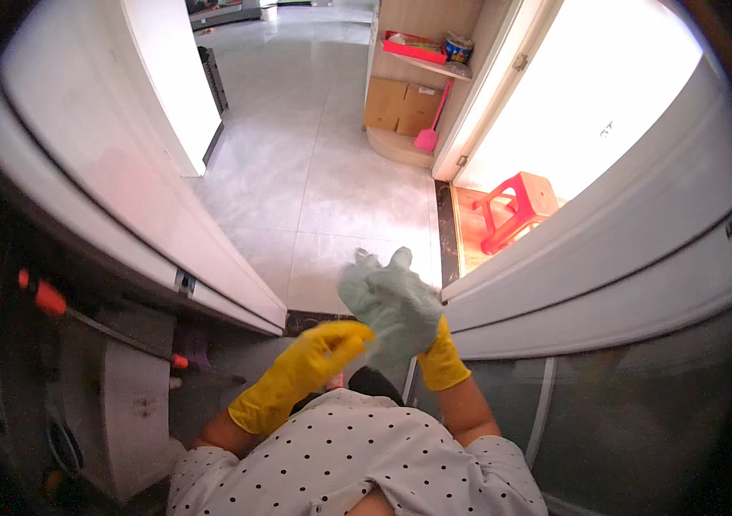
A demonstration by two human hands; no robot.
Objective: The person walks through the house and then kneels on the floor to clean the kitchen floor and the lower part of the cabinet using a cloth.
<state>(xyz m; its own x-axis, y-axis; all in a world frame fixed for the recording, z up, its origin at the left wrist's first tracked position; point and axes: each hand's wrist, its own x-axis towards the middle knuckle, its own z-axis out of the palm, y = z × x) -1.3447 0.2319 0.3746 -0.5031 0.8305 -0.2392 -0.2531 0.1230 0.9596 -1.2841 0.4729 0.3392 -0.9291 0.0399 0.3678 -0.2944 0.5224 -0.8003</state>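
Both my hands wear yellow rubber gloves. A pale grey-green cloth [396, 310] covers my right hand [441, 357], leaving only the yellow cuff and wrist part in sight. Bumps at the cloth's far edge look like fingertips beneath it, but the fingers themselves are hidden. Close on its left is my left hand [327, 348], fingers curled with the thumb and forefinger pinched together at the cloth's near left edge. The cloth is raised in front of my body above the doorway threshold and is slightly blurred.
White door panels [151, 215] flank me on the left and right. Grey tiled floor [280, 146] stretches ahead. A red plastic stool [529, 202] stands in the right-hand doorway. Beyond, a wooden shelf [409, 146] holds cardboard boxes [402, 105]; a pink broom [431, 133] leans there.
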